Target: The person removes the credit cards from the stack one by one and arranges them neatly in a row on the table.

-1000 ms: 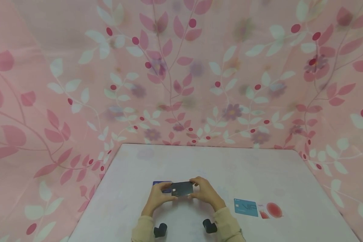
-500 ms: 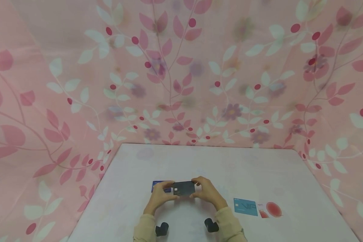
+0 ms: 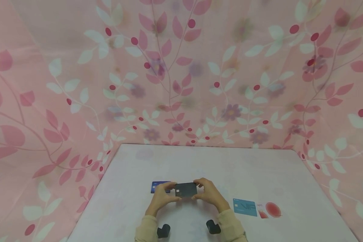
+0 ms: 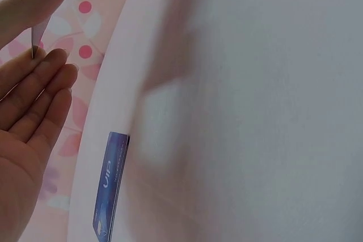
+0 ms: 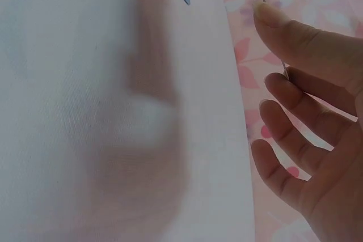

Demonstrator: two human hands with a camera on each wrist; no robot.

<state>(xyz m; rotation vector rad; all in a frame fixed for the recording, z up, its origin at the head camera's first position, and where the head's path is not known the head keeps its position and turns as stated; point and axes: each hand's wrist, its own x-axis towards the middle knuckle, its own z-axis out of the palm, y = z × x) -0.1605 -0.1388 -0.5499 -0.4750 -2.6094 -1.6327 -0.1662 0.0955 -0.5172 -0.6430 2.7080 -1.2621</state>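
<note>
A dark grey card with a small chip (image 3: 186,190) is held up above the table between both hands. My left hand (image 3: 161,198) pinches its left end between thumb and fingers, and my right hand (image 3: 211,195) does the same at the right end. In the left wrist view the card (image 4: 38,37) shows nearly edge-on; in the right wrist view it is a thin line (image 5: 272,35) by the thumb. Behind the left hand a blue VIP card (image 4: 110,185) lies on the table, partly covered in the head view.
On the white table (image 3: 245,174), right of the hands, lie a teal VIP card (image 3: 245,207) and a white card with red round shapes (image 3: 272,209), side by side. Dark wrist devices (image 3: 164,231) sit by the sleeves. Floral pink cloth (image 3: 181,84) rises behind the table.
Both hands and the dark card have shifted slightly to the right. The grip on the card looks the same, and the cards on the table stay where they were.
</note>
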